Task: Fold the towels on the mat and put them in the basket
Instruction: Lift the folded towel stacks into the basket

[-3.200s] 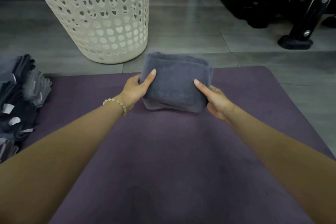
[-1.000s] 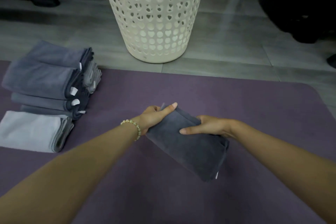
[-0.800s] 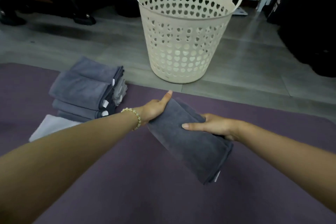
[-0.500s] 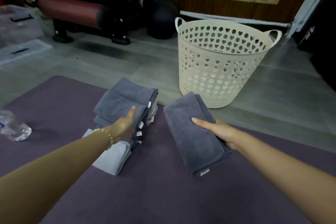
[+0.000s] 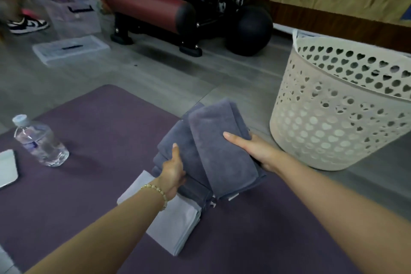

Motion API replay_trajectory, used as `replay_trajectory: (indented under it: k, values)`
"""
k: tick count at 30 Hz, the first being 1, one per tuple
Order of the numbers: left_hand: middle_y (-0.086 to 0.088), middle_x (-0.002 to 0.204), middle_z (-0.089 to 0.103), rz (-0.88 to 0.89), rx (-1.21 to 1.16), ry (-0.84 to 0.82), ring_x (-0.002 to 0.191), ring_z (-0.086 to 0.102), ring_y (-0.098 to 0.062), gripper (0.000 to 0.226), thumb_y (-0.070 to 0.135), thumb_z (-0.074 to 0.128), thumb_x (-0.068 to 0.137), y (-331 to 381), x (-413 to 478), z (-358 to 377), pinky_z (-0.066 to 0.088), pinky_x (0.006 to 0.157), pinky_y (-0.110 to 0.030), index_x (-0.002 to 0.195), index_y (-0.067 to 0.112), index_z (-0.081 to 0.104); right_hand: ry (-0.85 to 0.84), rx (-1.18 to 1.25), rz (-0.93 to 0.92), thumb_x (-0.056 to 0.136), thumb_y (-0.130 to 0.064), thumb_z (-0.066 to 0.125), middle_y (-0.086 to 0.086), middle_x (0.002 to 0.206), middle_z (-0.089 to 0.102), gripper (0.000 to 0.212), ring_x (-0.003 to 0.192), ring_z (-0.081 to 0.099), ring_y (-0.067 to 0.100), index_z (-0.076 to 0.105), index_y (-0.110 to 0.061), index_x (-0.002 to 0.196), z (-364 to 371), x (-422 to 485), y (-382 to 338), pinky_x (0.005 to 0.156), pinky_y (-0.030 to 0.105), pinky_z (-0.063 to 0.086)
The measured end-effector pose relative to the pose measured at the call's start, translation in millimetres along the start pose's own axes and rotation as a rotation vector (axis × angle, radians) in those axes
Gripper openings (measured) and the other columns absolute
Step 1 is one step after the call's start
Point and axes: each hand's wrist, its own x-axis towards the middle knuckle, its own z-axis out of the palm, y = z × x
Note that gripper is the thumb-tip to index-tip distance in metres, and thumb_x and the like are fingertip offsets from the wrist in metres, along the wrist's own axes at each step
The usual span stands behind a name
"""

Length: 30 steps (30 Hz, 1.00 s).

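My right hand [image 5: 255, 151] grips a folded dark grey towel [image 5: 220, 147], thumb on top and fingers underneath, holding it over the right side of a stack of folded grey towels [image 5: 175, 147]. My left hand [image 5: 173, 171] rests on the near left side of that stack, thumb on its top. A folded light grey towel [image 5: 175, 224] lies at the bottom of the stack, sticking out toward me. All of it sits on the purple mat [image 5: 93, 184]. The cream basket [image 5: 342, 107] with heart-shaped holes stands on the floor to the right.
A clear water bottle [image 5: 40, 142] stands on the mat at the left, with a flat light object [image 5: 6, 169] beside it. Gym equipment [image 5: 155, 6], a black ball [image 5: 249, 29] and clear plastic bins [image 5: 71, 49] line the far floor. A person's shoe [image 5: 26, 24] shows at the far left.
My right hand has carried the folded dark towel left onto the stack. My left hand let go of it earlier and now rests on the stack. The view has swung left.
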Motion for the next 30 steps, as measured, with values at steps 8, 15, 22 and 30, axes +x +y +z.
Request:
replay_trajectory:
  k: [8, 15, 22, 30]
  values:
    - [-0.004, 0.095, 0.065, -0.002, -0.135, -0.067, 0.079, 0.059, -0.017, 0.139, 0.103, 0.031, 0.035, -3, 18, -14, 0.047, 0.070, -0.028, 0.139, 0.012, 0.046, -0.165, -0.440, 0.043, 0.071, -0.051, 0.077, -0.017, 0.113, 0.066, 0.053, 0.111, 0.061, 0.008, 0.063, -0.031, 0.118, 46, 83, -20, 0.094, 0.024, 0.047]
    - [-0.001, 0.125, 0.060, -0.062, -0.161, -0.068, 0.104, 0.061, -0.017, 0.133, 0.087, 0.070, 0.028, 0, 32, -9, 0.050, 0.085, -0.028, 0.134, 0.009, 0.048, -0.121, -0.465, 0.060, 0.080, -0.058, 0.065, -0.017, 0.106, 0.059, 0.049, 0.100, 0.057, 0.006, 0.058, -0.030, 0.119, 50, 90, -2, 0.079, 0.016, 0.042]
    - [0.002, 0.105, 0.073, 0.130, -0.141, -0.200, 0.096, 0.070, -0.013, 0.058, 0.055, 0.070, 0.072, 46, -21, 2, 0.053, 0.085, -0.030, 0.119, 0.021, 0.063, -0.149, -0.152, 0.121, 0.078, -0.063, 0.061, -0.012, 0.090, 0.070, 0.030, 0.079, 0.064, 0.000, 0.062, -0.035, 0.087, 37, 65, -17, 0.063, 0.013, 0.049]
    - [-0.003, 0.110, 0.071, 0.139, 0.094, -0.337, 0.101, 0.068, -0.021, 0.075, 0.060, 0.078, 0.064, 173, -131, 102, 0.050, 0.094, -0.037, 0.122, 0.016, 0.061, -0.079, 0.317, 0.098, 0.070, -0.075, 0.062, -0.006, 0.118, 0.069, 0.075, 0.105, 0.066, 0.010, 0.054, -0.030, 0.130, -71, -36, -134, 0.092, 0.028, 0.051]
